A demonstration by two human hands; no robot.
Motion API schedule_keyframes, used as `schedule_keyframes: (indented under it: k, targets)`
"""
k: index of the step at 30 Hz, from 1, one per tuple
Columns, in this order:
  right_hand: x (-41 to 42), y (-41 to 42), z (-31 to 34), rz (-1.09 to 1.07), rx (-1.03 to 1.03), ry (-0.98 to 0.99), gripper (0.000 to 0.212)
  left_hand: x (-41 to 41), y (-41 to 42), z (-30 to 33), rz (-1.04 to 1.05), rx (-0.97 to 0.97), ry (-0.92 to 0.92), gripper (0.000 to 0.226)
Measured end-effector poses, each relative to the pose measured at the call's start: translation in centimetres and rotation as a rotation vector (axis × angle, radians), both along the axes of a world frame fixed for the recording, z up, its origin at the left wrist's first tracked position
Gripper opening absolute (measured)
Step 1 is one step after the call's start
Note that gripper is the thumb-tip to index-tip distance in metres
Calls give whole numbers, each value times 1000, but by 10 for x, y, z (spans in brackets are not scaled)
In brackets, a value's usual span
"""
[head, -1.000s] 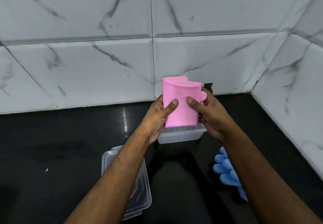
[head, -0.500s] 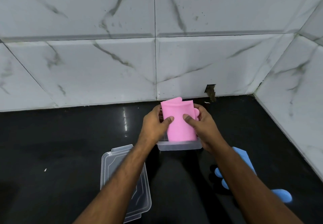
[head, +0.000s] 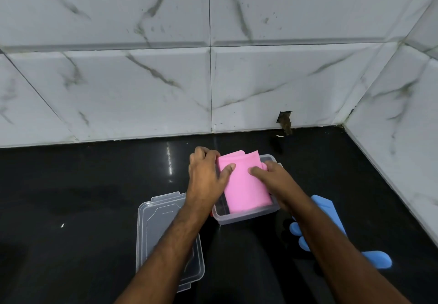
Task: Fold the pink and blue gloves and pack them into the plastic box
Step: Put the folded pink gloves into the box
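Observation:
A folded pink glove lies tilted inside the clear plastic box on the black counter. My left hand grips the glove's left edge, thumb on top. My right hand holds its right edge, with the thumb pressed on the pink surface. The blue glove lies flat on the counter to the right of the box. My right forearm hides part of it; its fingers show below the arm.
The box's clear lid lies on the counter to the left of the box, partly under my left forearm. White marble tile walls close the back and right sides. A small hole marks the back wall's base.
Both hands have brought the folded pink glove down from in front of the wall into the plastic box, tipping it from upright to nearly flat.

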State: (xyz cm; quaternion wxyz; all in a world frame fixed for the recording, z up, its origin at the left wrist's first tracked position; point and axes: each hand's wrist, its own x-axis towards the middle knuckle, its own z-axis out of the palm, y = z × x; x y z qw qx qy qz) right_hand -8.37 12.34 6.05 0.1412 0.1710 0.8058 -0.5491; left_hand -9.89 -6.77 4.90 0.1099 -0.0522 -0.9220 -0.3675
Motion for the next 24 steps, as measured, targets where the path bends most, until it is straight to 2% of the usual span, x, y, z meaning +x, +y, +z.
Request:
schedule_keyframes:
  k: [6,9,12,17,20,24]
  targets:
    - [-1,-5,0,77,95,-67,39,18,-6,-3,12,19,87,34]
    - [3,-5,-1,107,78,-108,40,26,-8,-4,45,-177,252,38]
    - [6,-2,-1,119,55,-109,39,31,-9,-2,49,-251,303,38]
    - [10,2,-3,189,138,-35,49,34,-7,0,33,-198,241,38]
    - [11,4,-2,231,203,-14,58,36,-5,5,6,-238,202,35]
    - [11,4,-3,254,215,-35,54,41,0,9,13,-297,47,28]
